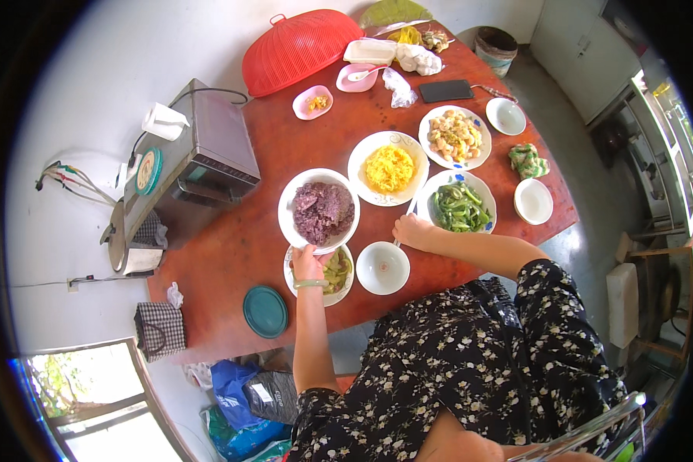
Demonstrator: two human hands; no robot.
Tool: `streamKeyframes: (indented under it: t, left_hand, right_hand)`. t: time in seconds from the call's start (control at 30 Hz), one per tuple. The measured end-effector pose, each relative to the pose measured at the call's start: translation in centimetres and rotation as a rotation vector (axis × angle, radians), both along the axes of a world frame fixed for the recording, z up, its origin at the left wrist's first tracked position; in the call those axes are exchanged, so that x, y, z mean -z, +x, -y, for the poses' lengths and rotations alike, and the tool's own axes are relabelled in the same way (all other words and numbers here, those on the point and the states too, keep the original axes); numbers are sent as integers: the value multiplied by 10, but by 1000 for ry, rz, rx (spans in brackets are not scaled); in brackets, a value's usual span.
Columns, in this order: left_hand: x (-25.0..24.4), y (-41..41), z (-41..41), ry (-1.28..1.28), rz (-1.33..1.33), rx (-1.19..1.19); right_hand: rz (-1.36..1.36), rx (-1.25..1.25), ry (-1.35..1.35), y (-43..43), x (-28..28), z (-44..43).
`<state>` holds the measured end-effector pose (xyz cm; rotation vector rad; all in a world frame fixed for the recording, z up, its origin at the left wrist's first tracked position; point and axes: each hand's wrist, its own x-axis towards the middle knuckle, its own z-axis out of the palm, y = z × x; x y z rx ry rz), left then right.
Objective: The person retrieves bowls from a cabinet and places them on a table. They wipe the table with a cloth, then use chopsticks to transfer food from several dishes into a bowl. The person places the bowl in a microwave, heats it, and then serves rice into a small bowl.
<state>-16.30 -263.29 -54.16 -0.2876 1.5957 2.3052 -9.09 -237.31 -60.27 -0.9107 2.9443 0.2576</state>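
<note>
My left hand (pixel 309 264), with a pale bangle at the wrist, grips the near rim of a white bowl (pixel 285 202) of cooked purple rice (pixel 322 212). This bowl overlaps a plate of sliced green vegetables (pixel 339 274), partly hidden beneath it and my hand. My right hand (pixel 414 232) is closed around a slim white utensil (pixel 413 203); my fingers hide too much to tell its kind. Just below it stands a small white bowl (pixel 383 268) with nothing in it. Stir-fried greens (pixel 462 208) lie on a plate beside my right hand, and yellow shreds (pixel 389 168) fill another plate beyond.
Farther back are a plate of pale chunks (pixel 455 136), a black phone (pixel 446 90) and a red mesh food cover (pixel 306 49). Two small bowls (pixel 533 201) (pixel 506 116) flank a checked cloth (pixel 528 161) at right. A microwave oven (pixel 219 156) and a green lid (pixel 265 312) are at left.
</note>
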Motion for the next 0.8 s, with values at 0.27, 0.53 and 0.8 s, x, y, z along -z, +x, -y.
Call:
streamKeyframes:
  t: [0.27, 0.53, 0.8]
  left_hand:
    - [5, -4, -13, -53, 19, -22]
    - [11, -29, -24, -109, -21, 33]
    - [16, -16, -26, -157, -105, -82]
  right_hand:
    - [-107, 9, 27, 4, 3, 11]
    - [-286, 226, 64, 10, -27, -6]
    - [-458, 352, -986, 61, -162, -30]
